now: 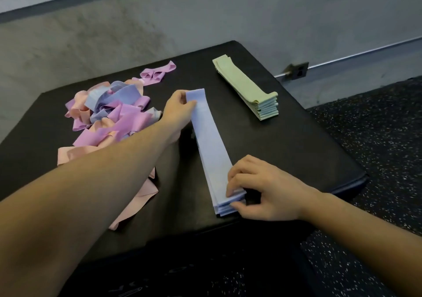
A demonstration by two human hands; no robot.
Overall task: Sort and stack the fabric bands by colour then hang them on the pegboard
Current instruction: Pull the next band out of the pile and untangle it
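Observation:
A stack of blue fabric bands [211, 143] lies lengthwise on the black padded box [285, 150]. My left hand [178, 109] pinches the far end of the top blue band. My right hand [258, 187] grips the near end of the blue stack, fingers on top and thumb under the edge. A neat stack of green bands [246, 89] lies to the right at the back. A loose heap of purple, pink and blue bands [112, 111] sits at the left. A lone purple band [157, 73] lies behind the heap. No pegboard is in view.
A pink band [134, 203] hangs over the box's near left edge under my left forearm. Behind the box runs a grey concrete wall with a power socket [299, 70]. Speckled black rubber floor [376, 137] lies to the right.

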